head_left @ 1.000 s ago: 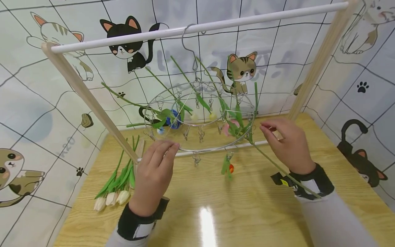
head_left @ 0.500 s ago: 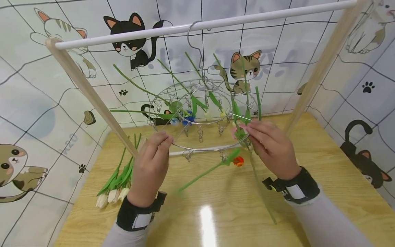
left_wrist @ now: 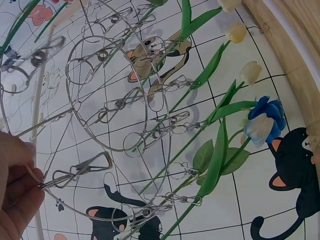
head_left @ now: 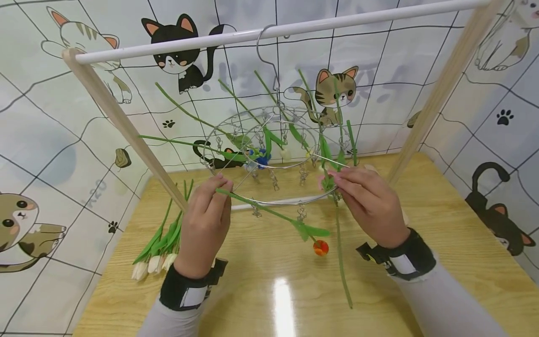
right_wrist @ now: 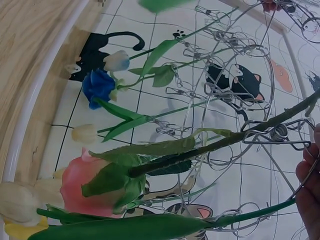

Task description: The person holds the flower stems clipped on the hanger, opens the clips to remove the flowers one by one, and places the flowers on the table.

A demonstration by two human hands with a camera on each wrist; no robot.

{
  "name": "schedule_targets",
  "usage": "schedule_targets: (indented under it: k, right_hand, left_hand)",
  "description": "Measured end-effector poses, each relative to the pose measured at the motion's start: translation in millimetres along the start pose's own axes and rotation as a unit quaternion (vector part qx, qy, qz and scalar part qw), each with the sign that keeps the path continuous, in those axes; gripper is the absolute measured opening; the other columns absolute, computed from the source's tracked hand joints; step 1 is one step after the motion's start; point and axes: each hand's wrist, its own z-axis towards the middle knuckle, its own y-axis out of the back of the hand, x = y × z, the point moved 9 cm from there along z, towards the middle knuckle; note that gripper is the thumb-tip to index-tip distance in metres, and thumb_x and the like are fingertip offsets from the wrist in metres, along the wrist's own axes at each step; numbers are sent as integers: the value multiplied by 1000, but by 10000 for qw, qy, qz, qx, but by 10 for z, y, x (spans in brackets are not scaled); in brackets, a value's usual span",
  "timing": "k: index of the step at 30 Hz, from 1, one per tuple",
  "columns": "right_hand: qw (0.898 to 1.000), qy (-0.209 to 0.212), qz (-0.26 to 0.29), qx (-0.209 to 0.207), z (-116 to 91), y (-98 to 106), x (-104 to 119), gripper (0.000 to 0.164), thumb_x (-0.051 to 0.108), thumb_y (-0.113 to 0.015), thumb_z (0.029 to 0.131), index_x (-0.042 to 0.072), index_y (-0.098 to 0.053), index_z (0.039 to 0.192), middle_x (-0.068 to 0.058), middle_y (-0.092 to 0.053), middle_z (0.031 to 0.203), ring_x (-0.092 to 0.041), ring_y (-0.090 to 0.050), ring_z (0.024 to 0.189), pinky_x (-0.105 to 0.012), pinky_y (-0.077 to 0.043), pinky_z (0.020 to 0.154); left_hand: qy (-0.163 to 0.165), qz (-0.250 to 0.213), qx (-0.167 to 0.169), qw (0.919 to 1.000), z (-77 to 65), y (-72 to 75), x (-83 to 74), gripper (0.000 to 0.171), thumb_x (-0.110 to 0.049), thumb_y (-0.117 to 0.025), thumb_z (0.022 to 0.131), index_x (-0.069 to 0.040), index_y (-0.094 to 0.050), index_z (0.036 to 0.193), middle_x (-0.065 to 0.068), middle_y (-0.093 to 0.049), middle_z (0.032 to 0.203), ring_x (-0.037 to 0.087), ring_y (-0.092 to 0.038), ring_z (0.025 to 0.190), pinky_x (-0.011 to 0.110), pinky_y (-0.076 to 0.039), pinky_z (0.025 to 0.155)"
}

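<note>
A round two-ring wire drying hanger (head_left: 273, 203) with metal clips hangs by its hook. My left hand (head_left: 207, 224) pinches the left part of its outer ring, and in the left wrist view fingers (left_wrist: 22, 205) meet the wire beside an unoccupied clip (left_wrist: 80, 170). My right hand (head_left: 370, 206) pinches the ring at the right. Artificial flowers hang in the clips, stems slanting outward: a blue rose (right_wrist: 97, 87), a blue-white tulip (left_wrist: 258, 127), pale tulips (left_wrist: 251, 73) and a pink rose (right_wrist: 82, 182) near my right hand. An orange-red flower (head_left: 321, 247) hangs at the front, its stem crossing my left fingers.
The hook sits over the white top bar (head_left: 311, 30) of a wooden-legged rack (head_left: 122, 126). Several white tulips (head_left: 155, 265) lie on the wooden table (head_left: 252, 299) at the left. A white lower bar runs behind the ring. Cat-patterned wall panels (head_left: 236, 61) stand behind and at both sides.
My right hand has moved left onto the ring and now pinches it. The hanger has turned slightly; the orange-red flower's stem has swung toward my left hand, and the pink rose's stem points more downward.
</note>
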Motion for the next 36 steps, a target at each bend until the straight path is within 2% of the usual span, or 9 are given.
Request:
schedule_targets:
  k: [4, 8, 11, 14, 20, 24, 26, 29, 36]
  right_hand:
    - [10000, 14, 52, -58, 11, 15, 14, 32, 21, -63, 105, -8, -77, 106, -24, -74, 104, -40, -69, 99, -20, -48, 111]
    - [9999, -5, 127, -96, 18, 24, 16, 33, 21, -62, 105, -8, -77, 105, -24, -74, 102, -39, -68, 98, -19, -48, 110]
    - [9997, -18, 222, -127, 18, 23, 16, 32, 21, -63, 105, -8, -77, 104, -24, -73, 101, -39, -67, 97, -18, -48, 108]
    - [9996, -21, 257, -146, 11, 22, 18, 30, 20, -64, 104, -8, -77, 104, -24, -73, 101, -39, -67, 96, -17, -48, 107]
    - [9997, -50, 228, -99, 4, 28, 26, 31, 21, -64, 104, -7, -77, 104, -23, -73, 101, -39, -67, 95, -16, -47, 108]
    - [9998, -62, 179, -20, 6, 17, 37, 31, 21, -64, 104, -6, -78, 105, -22, -73, 101, -39, -68, 95, -15, -47, 108]
    - [9999, -65, 157, 4, 8, 14, 44, 30, 21, -64, 104, -6, -78, 106, -22, -74, 101, -39, -69, 94, -15, -47, 107]
    - [9999, -70, 135, 50, 13, 11, 53, 30, 21, -64, 104, -6, -77, 107, -21, -74, 102, -39, -69, 95, -14, -47, 108]
    - [9998, -28, 105, 180, 21, 7, 78, 29, 21, -63, 104, -4, -77, 110, -21, -73, 104, -38, -68, 96, -14, -46, 109]
  left_hand:
    - [-168, -229, -530, 9982, -36, 57, -20, 35, 13, -57, 87, 6, -67, 121, 23, -64, 121, 39, -64, 116, 37, -55, 101]
    - [406, -790, -2009, 9756, -131, 195, 76, 25, 10, -53, 84, 7, -63, 106, 23, -55, 102, 37, -54, 96, 32, -45, 90]
    - [1262, -1792, -2742, 9364, -222, 195, 248, 11, 9, -50, 85, 12, -50, 95, 15, -45, 93, 26, -44, 86, 28, -37, 81]
    - [2247, -3121, -2700, 8828, -301, 29, 444, 8, 12, -42, 91, 6, -44, 96, 7, -41, 96, 17, -39, 86, 23, -33, 78]
    - [4177, -4397, -1866, 7729, -599, -534, 568, 26, 13, -36, 96, -11, -43, 102, 2, -43, 95, 15, -45, 86, 22, -44, 77]
    - [4757, -4713, -628, 7400, -732, -922, 376, 19, 8, -38, 97, -1, -48, 110, -1, -53, 101, 10, -55, 92, 21, -50, 84]
    - [4731, -4961, -48, 7280, -753, -1064, 231, 23, 8, -37, 98, 7, -48, 119, 3, -57, 109, 8, -59, 98, 21, -52, 90]
    - [4367, -5223, 754, 7285, -747, -1202, -13, 38, 14, -34, 92, 14, -46, 128, 16, -59, 123, 12, -62, 112, 26, -54, 100]
    - [3557, -4736, 2765, 7568, -856, -1372, -514, 62, -11, -68, 95, -20, -45, 153, 1, -50, 157, 23, -50, 143, 50, -40, 122]
